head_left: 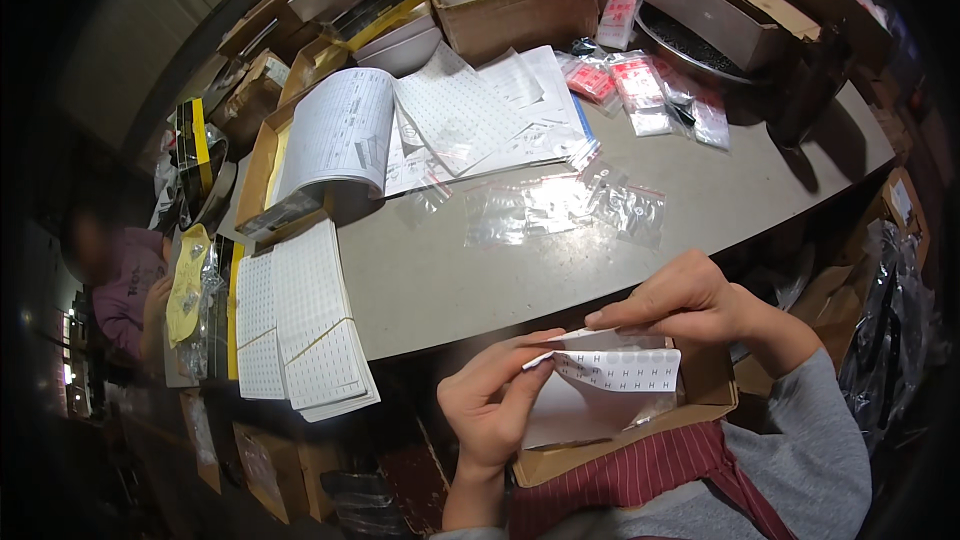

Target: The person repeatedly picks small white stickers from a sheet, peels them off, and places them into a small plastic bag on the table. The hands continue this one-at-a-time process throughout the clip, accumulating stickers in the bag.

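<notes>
The label sheet (620, 368) pinched between the left hand (490, 405) and right hand (680, 300) is thin matt white paper, its corner curling limply. Under it the box (600, 445) is plain brown cardboard, rough and dull. The tabletop (480, 280) looks like smooth grey laminate with a faint sheen. Near its middle the bags (565, 208) are clear glossy plastic that catches the light. At the left edge the sheet stack (300, 325) is matt paper. The bowl (700, 45) at the far right corner is shiny metal. The sleeve (820, 450) is soft grey cloth; the apron (640, 475) is striped red fabric.
</notes>
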Motion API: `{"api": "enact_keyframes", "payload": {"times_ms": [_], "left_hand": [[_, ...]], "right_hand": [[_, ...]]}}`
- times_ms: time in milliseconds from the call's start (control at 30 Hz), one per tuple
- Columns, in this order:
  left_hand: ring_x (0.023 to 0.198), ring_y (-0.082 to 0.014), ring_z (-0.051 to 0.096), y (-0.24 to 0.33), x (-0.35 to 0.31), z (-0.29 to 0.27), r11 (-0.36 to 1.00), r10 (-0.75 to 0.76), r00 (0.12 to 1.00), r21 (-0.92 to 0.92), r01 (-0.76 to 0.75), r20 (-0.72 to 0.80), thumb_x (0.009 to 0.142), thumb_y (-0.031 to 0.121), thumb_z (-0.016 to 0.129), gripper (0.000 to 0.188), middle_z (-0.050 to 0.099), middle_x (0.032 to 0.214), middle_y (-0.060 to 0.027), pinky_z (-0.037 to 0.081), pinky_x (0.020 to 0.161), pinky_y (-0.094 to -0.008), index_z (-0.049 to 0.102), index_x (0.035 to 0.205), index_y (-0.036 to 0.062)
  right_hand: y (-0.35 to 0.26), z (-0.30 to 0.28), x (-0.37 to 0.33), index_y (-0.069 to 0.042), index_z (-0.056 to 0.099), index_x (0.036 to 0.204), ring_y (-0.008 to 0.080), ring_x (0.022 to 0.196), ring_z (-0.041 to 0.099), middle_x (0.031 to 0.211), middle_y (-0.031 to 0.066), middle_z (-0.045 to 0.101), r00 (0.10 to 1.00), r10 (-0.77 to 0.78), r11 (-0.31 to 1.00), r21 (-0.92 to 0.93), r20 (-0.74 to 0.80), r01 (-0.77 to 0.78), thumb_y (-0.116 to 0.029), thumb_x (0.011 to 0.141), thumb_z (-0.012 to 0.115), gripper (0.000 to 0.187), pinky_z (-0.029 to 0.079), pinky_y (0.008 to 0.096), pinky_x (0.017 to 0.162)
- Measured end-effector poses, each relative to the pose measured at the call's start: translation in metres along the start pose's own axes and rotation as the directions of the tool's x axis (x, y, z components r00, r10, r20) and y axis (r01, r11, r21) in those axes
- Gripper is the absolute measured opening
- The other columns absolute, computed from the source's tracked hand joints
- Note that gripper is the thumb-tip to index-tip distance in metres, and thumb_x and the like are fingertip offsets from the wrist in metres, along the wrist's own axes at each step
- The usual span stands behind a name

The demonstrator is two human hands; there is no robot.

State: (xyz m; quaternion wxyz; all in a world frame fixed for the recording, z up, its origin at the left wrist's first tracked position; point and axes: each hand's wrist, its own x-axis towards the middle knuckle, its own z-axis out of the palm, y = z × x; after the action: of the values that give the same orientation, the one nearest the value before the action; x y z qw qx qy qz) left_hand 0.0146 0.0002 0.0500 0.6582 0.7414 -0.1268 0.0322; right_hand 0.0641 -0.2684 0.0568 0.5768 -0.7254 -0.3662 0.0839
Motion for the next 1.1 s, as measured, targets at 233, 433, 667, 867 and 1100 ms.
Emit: {"api": "enact_keyframes", "payload": {"times_ms": [233, 433, 667, 867, 1100], "left_hand": [[0.131, -0.0377, 0.057, -0.008, 0.007, -0.017, 0.942, 0.041, 0.978, -0.335, 0.030, 0.203, 0.072, -0.003, 0.073, 0.028, 0.051, 0.150, -0.0307, 0.046, 0.108, -0.0404, 0.080, 0.099, -0.0051], [0.112, -0.0254, 0.065, -0.006, 0.004, -0.011, 0.903, -0.201, 0.963, -0.347, 0.252, 0.179, 0.082, -0.006, 0.072, 0.023, 0.066, 0.129, -0.0226, 0.049, 0.096, -0.0320, 0.079, 0.104, -0.0056], [0.086, -0.0149, 0.065, -0.010, -0.001, 0.002, 0.988, -0.145, 0.989, -0.061, 0.144, -0.003, 0.085, -0.003, 0.073, 0.014, 0.072, 0.093, -0.0094, 0.048, 0.078, -0.0255, 0.076, 0.097, -0.0092], [0.094, -0.0192, 0.069, -0.013, -0.004, 0.006, 0.999, -0.045, 0.999, -0.001, 0.045, 0.021, 0.084, -0.004, 0.074, 0.017, 0.074, 0.107, -0.0150, 0.051, 0.085, -0.0279, 0.078, 0.100, -0.0059], [0.108, -0.0277, 0.069, -0.016, 0.005, -0.008, 0.984, 0.059, 0.974, -0.177, -0.020, 0.221, 0.082, -0.005, 0.074, 0.024, 0.059, 0.143, -0.0229, 0.053, 0.093, -0.0328, 0.080, 0.106, -0.0024]], "right_hand": [[0.005, -0.007, -0.007, -0.002, 0.076, 0.120, 0.0296, 0.088, 0.074, 0.104, 0.0183, 0.074, 0.986, -0.162, 0.958, -0.237, 0.027, 0.163, 0.009, 0.074, 0.057, 0.051, 0.058, 0.0349, 0.077], [0.001, 0.003, -0.009, -0.006, 0.075, 0.123, 0.0307, 0.086, 0.073, 0.110, 0.0182, 0.073, 0.951, -0.292, 0.813, -0.498, 0.101, 0.303, 0.005, 0.072, 0.063, 0.053, 0.059, 0.0363, 0.075], [0.001, -0.009, -0.008, -0.001, 0.074, 0.121, 0.0284, 0.102, 0.072, 0.116, 0.0196, 0.072, 0.990, -0.140, 0.990, -0.002, -0.004, 0.140, -0.009, 0.085, 0.073, 0.036, 0.057, 0.0343, 0.084], [-0.001, 0.003, -0.008, -0.003, 0.070, 0.113, 0.0195, 0.077, 0.070, 0.094, 0.0127, 0.073, 0.983, 0.122, 0.967, -0.207, -0.139, -0.149, -0.016, 0.094, 0.074, 0.024, 0.054, 0.0318, 0.067], [0.008, 0.010, -0.014, -0.004, 0.067, 0.108, 0.0301, 0.072, 0.067, 0.085, 0.0122, 0.066, 0.988, -0.130, 0.870, -0.489, -0.088, 0.071, -0.008, 0.091, 0.072, 0.019, 0.053, 0.0363, 0.062]]}}
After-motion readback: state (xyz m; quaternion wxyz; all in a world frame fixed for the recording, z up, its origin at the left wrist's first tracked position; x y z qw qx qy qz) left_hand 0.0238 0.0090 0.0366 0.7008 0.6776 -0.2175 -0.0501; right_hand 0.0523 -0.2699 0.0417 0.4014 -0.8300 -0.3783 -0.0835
